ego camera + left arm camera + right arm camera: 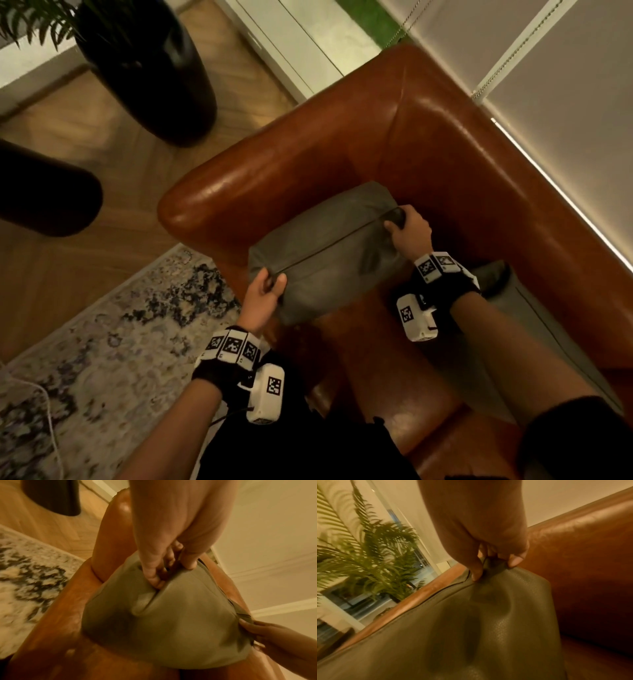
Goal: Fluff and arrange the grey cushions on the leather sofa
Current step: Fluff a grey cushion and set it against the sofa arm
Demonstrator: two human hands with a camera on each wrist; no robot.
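- The cushion (329, 253) stands in the sofa (428, 144) corner, by the armrest.
- Left hand (263, 296) pinches one top corner, right hand (409, 229) the other — both grips closed on fabric.
- Step, I judge: fluffing. Next needs a shake, then setting it against the backrest.

We see a tall black planter (150, 68) w/ fern fronds (373, 555) on herringbone wood floor (85, 130), a grey-patterned rug (102, 342) just beside, window blinds (565, 85) at right.
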